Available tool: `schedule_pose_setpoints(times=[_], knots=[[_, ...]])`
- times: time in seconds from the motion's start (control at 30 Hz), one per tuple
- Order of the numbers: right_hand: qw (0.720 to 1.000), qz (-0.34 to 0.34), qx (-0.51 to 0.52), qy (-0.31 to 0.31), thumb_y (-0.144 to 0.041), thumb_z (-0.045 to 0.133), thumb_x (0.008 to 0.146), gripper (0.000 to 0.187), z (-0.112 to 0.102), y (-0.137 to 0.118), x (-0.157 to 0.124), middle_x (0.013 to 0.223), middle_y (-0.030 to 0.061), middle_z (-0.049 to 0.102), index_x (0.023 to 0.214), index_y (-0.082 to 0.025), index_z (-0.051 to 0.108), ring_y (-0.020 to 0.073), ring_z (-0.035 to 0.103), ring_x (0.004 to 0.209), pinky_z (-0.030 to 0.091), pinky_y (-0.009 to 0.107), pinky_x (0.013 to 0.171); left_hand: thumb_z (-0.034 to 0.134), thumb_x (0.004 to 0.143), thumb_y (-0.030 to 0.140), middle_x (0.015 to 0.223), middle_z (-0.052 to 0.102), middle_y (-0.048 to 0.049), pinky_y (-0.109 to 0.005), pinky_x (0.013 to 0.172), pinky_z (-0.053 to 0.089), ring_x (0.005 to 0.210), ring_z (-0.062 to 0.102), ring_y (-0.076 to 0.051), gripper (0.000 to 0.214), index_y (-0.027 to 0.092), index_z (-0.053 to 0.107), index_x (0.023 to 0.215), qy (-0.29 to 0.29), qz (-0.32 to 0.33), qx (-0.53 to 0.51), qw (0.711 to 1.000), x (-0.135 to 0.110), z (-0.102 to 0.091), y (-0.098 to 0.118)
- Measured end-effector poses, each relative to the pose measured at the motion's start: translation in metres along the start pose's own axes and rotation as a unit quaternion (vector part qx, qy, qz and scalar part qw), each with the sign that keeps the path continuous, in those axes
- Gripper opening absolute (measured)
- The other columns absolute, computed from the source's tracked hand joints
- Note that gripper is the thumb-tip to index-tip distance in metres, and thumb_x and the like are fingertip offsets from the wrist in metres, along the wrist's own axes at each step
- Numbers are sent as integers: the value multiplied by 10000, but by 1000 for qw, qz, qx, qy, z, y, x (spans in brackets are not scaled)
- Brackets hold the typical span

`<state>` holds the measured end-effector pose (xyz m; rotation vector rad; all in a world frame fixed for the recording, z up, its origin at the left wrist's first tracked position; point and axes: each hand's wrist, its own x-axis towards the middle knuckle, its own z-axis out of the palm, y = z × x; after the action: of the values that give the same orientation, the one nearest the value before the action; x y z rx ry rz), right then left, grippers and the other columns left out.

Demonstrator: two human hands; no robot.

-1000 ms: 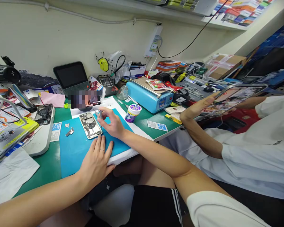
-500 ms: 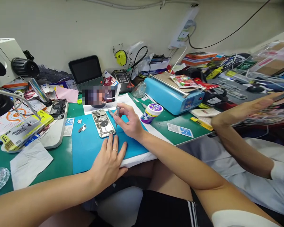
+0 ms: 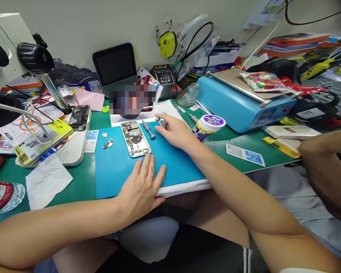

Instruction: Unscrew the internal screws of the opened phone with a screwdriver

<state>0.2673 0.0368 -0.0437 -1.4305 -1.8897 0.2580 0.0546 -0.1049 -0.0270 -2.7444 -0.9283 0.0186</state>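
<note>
An opened phone [image 3: 135, 139], its inner boards bare, lies on a blue mat [image 3: 110, 178]. My left hand [image 3: 143, 180] rests flat with fingers spread, its fingertips at the phone's near end. Right of the phone, my right hand [image 3: 177, 131] has thumb and index finger about a small screwdriver [image 3: 159, 120], much of which the fingers hide. Another screwdriver [image 3: 148, 128] lies on the mat between the phone and that hand. Small metal phone parts [image 3: 108, 143] sit left of the phone.
A purple-and-white tub [image 3: 208, 127] stands beside my right wrist, before a blue machine [image 3: 244, 104]. Behind the phone is a pixelated screen [image 3: 132, 100]. On the left are a yellow box [image 3: 44, 142], a tissue [image 3: 48, 182] and a bottle [image 3: 5, 197]. A person's arm [image 3: 326, 163] shows at right.
My right hand has shifted away from the phone, and the screwdriver it held upright is now tilted. My left hand stays by the phone's near end. The camera view has turned.
</note>
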Motion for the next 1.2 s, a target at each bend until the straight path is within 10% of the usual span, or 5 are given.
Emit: schedule_pose_setpoints(times=[0.33, 0.7, 0.97, 1.2], knots=[[996, -53, -63, -19, -401, 660, 871, 232, -3, -22, -10, 860, 56, 592, 754, -202, 679, 228, 592, 828, 491, 387, 817, 494, 965, 644, 1530, 434, -306, -451, 1063, 406, 1387, 468, -410, 839, 65, 356, 1557, -14, 14, 34, 999, 1, -4, 2], [981, -121, -141, -56, -296, 667, 844, 92, -6, -27, -20, 1011, 113, 633, 822, -208, 652, 309, 588, 996, 511, 467, 894, 483, 979, 624, 1537, 438, -287, -464, 1084, 367, 1389, 447, -421, 840, 45, 325, 1567, -36, 28, 39, 998, 4, -8, 1], [978, -52, 75, 188, -436, 571, 965, 232, -14, -38, -23, 817, 25, 686, 888, -229, 643, 170, 680, 658, 535, 327, 612, 481, 978, 633, 1537, 434, -293, -474, 1124, 341, 1420, 421, -420, 852, 41, 316, 1568, -39, 31, 27, 998, 3, -9, 1], [966, -78, 114, 220, -500, 532, 993, 308, -17, -35, -24, 809, 21, 690, 928, -235, 675, 140, 655, 633, 532, 316, 608, 508, 963, 637, 1534, 432, -302, -480, 1134, 334, 1420, 421, -428, 869, 34, 325, 1561, -33, 28, 23, 999, 4, -8, 1]])
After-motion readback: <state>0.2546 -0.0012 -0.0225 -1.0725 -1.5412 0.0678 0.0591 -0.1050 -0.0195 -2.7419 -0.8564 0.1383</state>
